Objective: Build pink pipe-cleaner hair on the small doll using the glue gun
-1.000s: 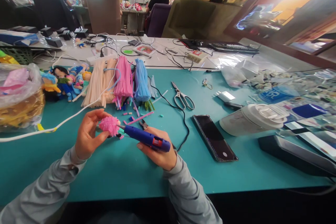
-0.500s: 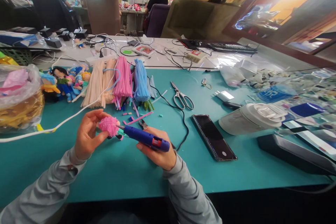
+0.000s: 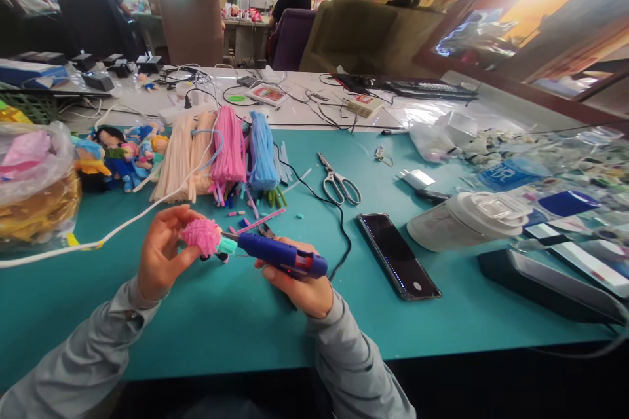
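My left hand (image 3: 164,252) pinches a small pink doll-like figure made of fuzzy stems (image 3: 200,236), with a mint-green part (image 3: 227,246) sticking out to its right. My right hand (image 3: 302,285) is wrapped round a dark blue hot glue gun (image 3: 282,254), whose nozzle points left, close to the figure. Under the glue gun lies a pair of pliers (image 3: 266,230), mostly hidden. Bundles of peach (image 3: 174,157), pink (image 3: 228,147) and blue pipe cleaners (image 3: 262,154) stand behind the hands, with short cut pieces scattered in front of them.
Scissors (image 3: 338,184) and a phone (image 3: 399,255) lie to the right, beside a white lidded cup (image 3: 466,219). Finished small dolls (image 3: 120,154) and a plastic bag (image 3: 37,183) are at left. A white cable (image 3: 122,228) crosses the green mat. Other people sit in the background.
The glue gun has drawn back slightly to the right, away from the pink figure. More of the mint-green part shows now. My left hand keeps its hold, nearly still.
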{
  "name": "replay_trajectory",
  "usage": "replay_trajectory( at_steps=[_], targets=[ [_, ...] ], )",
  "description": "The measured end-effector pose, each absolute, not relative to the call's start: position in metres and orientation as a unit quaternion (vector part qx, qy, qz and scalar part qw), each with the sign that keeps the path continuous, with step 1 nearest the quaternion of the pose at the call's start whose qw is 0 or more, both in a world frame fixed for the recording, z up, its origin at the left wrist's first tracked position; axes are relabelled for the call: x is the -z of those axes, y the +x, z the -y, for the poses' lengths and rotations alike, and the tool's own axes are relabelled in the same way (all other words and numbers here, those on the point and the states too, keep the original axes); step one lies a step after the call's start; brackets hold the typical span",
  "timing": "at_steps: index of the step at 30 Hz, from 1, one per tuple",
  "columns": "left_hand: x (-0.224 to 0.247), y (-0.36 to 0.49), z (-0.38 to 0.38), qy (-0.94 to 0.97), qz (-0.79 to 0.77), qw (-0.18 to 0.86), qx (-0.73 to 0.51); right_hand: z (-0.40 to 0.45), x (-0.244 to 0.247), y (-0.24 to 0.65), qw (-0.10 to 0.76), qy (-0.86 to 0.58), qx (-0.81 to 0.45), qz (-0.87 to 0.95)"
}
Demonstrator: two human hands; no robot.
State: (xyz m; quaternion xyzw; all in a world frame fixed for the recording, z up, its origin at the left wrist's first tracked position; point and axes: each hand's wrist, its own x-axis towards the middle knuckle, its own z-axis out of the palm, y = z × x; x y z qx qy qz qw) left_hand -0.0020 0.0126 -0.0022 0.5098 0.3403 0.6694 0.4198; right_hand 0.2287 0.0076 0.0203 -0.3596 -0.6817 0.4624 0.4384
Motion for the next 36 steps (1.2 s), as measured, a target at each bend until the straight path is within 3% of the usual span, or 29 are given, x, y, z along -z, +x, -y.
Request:
replay_trajectory(
  at_steps=[10, 15, 18, 25, 36],
  targets=[
    [0.005, -0.005, -0.013, 0.521, -0.344, 0.415, -0.662, -0.006, -0.018, 0.237, 0.48, -0.408, -0.479, 0.612],
    [0.006, -0.006, -0.015, 0.513, -0.342, 0.408, -0.674, -0.008, -0.015, 0.258, 0.577, -0.497, -0.366, 0.535],
    [0.007, -0.007, -0.016, 0.511, -0.338, 0.41, -0.675, -0.017, -0.013, 0.272, 0.593, -0.548, -0.287, 0.515],
    [0.008, -0.008, -0.017, 0.504, -0.344, 0.409, -0.679, -0.048, 0.0, 0.298, 0.5, -0.668, -0.238, 0.497],
    [0.006, -0.01, -0.022, 0.491, -0.343, 0.401, -0.693, -0.061, 0.021, 0.3, 0.446, -0.679, -0.235, 0.534]
  ],
)
